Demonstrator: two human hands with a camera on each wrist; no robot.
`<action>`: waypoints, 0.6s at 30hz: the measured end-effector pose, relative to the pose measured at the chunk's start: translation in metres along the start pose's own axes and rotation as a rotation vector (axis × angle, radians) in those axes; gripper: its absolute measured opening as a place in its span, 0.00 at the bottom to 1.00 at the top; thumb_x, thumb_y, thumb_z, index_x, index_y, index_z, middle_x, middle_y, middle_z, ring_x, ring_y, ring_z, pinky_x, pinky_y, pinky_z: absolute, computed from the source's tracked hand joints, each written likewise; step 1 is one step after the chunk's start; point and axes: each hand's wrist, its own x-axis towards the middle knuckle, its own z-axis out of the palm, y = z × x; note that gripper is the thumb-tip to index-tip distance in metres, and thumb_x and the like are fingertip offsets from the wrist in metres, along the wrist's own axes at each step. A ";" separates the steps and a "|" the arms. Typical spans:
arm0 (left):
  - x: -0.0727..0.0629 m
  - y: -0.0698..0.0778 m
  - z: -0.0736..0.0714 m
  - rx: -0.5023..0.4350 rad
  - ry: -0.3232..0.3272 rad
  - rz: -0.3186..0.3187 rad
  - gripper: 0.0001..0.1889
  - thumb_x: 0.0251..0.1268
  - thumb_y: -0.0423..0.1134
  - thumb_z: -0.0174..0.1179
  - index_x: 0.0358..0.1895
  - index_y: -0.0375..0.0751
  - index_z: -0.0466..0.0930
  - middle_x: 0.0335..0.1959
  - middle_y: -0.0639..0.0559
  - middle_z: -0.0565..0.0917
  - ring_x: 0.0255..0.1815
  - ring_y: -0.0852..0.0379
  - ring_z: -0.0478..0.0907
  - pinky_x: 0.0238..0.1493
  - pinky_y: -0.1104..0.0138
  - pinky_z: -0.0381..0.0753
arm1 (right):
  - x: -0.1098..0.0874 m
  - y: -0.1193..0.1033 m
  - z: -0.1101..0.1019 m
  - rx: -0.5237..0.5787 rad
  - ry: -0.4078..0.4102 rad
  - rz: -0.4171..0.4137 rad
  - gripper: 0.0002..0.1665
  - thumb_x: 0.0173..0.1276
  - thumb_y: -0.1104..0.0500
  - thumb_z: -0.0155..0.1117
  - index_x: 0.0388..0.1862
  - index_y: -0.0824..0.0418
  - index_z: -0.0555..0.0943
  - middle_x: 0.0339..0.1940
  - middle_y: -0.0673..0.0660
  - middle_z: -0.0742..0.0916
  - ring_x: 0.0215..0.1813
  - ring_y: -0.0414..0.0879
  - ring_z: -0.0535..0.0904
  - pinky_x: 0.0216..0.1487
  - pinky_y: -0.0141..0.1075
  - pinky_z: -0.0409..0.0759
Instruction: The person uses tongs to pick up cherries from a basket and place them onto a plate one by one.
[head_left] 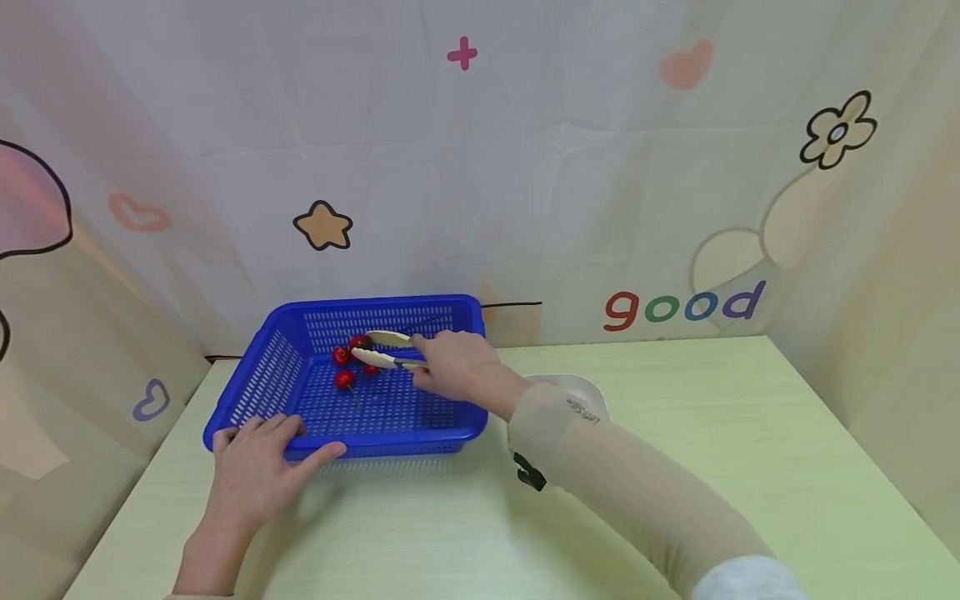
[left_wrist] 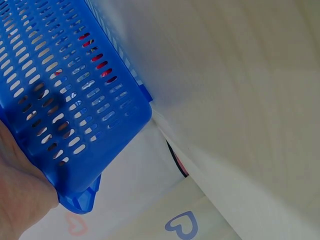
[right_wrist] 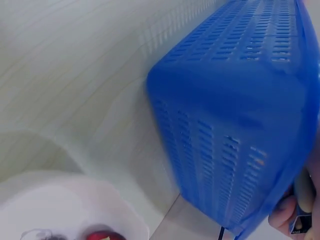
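Note:
A blue plastic basket (head_left: pixel 390 421) with slotted walls stands on the table, holding several red cherries (head_left: pixel 344 379) toward its far left. My right hand (head_left: pixel 461 367) reaches over the basket's right side and grips a pair of tongs (head_left: pixel 372 358) with cream tips. The tips are spread apart beside the cherries; whether one is between them I cannot tell. At the front left corner, my left hand (head_left: pixel 258 471) holds the basket's rim, fingers over the edge and thumb along the front. The left wrist view shows that hand (left_wrist: pixel 22 185) against the slotted wall.
Right of the basket, partly behind my right forearm, sits a white plate (head_left: pixel 588 390). The right wrist view shows a red cherry (right_wrist: pixel 105 235) on it. A printed curtain (head_left: pixel 465 167) hangs along the back and sides of the pale table (head_left: pixel 675 400).

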 end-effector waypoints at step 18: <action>0.000 -0.001 0.000 -0.012 0.001 0.002 0.43 0.64 0.76 0.54 0.55 0.35 0.84 0.60 0.31 0.81 0.63 0.28 0.71 0.55 0.32 0.56 | -0.035 0.023 -0.013 0.019 0.034 -0.066 0.36 0.76 0.44 0.59 0.80 0.50 0.68 0.27 0.49 0.77 0.21 0.41 0.68 0.18 0.31 0.62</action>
